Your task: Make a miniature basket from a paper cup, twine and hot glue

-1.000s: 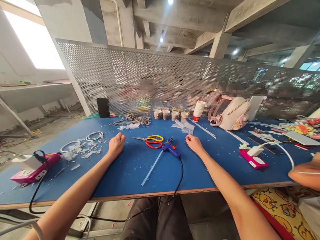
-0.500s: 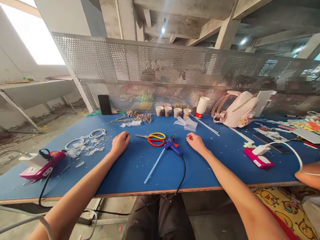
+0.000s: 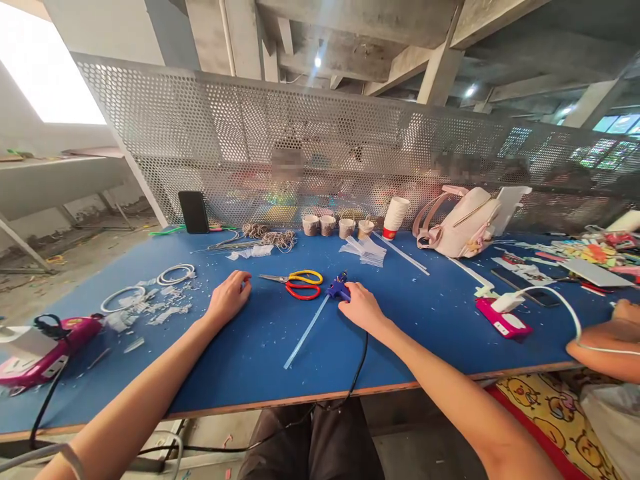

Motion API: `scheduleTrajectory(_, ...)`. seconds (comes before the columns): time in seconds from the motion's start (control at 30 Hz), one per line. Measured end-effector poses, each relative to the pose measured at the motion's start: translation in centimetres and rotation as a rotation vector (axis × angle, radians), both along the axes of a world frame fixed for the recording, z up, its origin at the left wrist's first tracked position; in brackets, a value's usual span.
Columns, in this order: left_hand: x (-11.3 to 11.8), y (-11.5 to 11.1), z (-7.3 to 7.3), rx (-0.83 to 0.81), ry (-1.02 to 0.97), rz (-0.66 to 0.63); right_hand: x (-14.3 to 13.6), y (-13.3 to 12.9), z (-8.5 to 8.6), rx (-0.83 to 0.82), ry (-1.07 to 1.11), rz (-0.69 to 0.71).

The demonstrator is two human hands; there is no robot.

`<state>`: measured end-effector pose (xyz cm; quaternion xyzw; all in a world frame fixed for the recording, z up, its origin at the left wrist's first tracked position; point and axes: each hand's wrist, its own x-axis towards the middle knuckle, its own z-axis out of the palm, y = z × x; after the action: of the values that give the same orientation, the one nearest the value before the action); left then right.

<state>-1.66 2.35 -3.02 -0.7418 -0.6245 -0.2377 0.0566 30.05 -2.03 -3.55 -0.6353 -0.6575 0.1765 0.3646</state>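
Observation:
My right hand [image 3: 361, 305] is closed around the handle of a blue hot glue gun [image 3: 339, 287], which lies on the blue table [image 3: 240, 367]. A long clear glue stick [image 3: 306, 333] sticks out of the gun's back end toward me. The gun's trigger is hidden by my fingers. My left hand [image 3: 229, 293] rests on the table with its fingers curled in and nothing visible in them. Between the two hands lie scissors [image 3: 295, 283] with one yellow and one red handle loop, their blades pointing left toward my left hand.
Along the mesh screen [image 3: 240, 133] stand a phone [image 3: 193, 212], twine [image 3: 270, 238], several small cups [image 3: 327, 225], stacked paper cups [image 3: 396, 217] and a pink backpack [image 3: 457, 223]. Plastic scraps [image 3: 170, 313] and a power strip [image 3: 503, 319] flank my arms. Another person's arm [image 3: 605, 343] is at right.
My right hand has moved left and taken hold of the glue gun's handle. My left hand stays resting on the table. The view has turned slightly right.

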Motion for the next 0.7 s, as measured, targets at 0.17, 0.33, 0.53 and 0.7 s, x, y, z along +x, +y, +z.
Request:
scheduleTrajectory(0.17, -0.2, -0.2, 0.0, 0.032, 0.018, -0.075, 4.3, 0.1, 1.6, 0.107, 0.365, -0.086)
scheduleTrajectory(0.33, 0.0, -0.4, -0.3, 0.050, 0.022, -0.154, 9.4, 0.3, 3.9, 0.194, 0.585, -0.207)
scheduleTrajectory(0.53, 0.1, -0.6, -0.3, 0.063, 0.027, -0.187, 14.1, 3.2, 5.2, 0.107, 0.505, -0.378)
scheduleTrajectory(0.7, 0.1, -0.6, -0.3, 0.080, 0.036, -0.202, 14.4, 4.5, 2.5, -0.111, 0.297, -0.373)
